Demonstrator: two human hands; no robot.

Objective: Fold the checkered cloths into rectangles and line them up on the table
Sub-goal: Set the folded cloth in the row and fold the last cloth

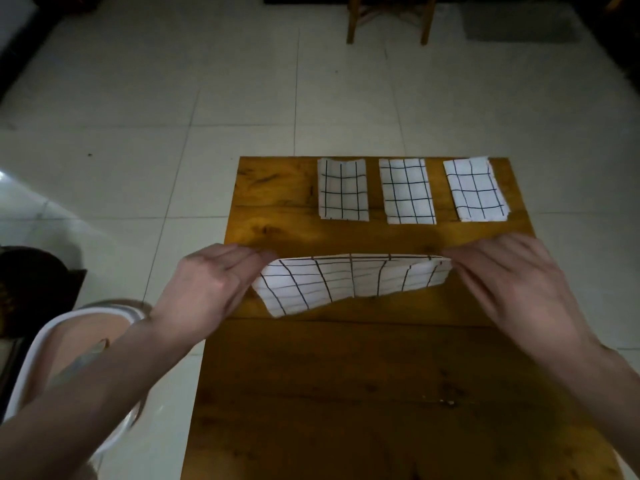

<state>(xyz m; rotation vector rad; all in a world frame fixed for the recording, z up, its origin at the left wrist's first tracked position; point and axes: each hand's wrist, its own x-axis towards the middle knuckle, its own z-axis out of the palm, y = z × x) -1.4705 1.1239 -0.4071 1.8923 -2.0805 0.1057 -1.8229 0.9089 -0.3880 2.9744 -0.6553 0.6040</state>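
Three folded cloths [343,189] lay lined up along the table's [346,375] far edge. My left hand [211,282] and right hand [512,282] pinched the fourth cloth's [346,282] ends mid-table, half folded.

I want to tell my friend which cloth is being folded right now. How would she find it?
Start at the brown wooden table. Three white cloths with black grid lines lie folded in a row along its far edge. Nearer the person is a fourth checkered cloth, the only one that is long and sideways, with the left hand and right hand pinching its two ends.
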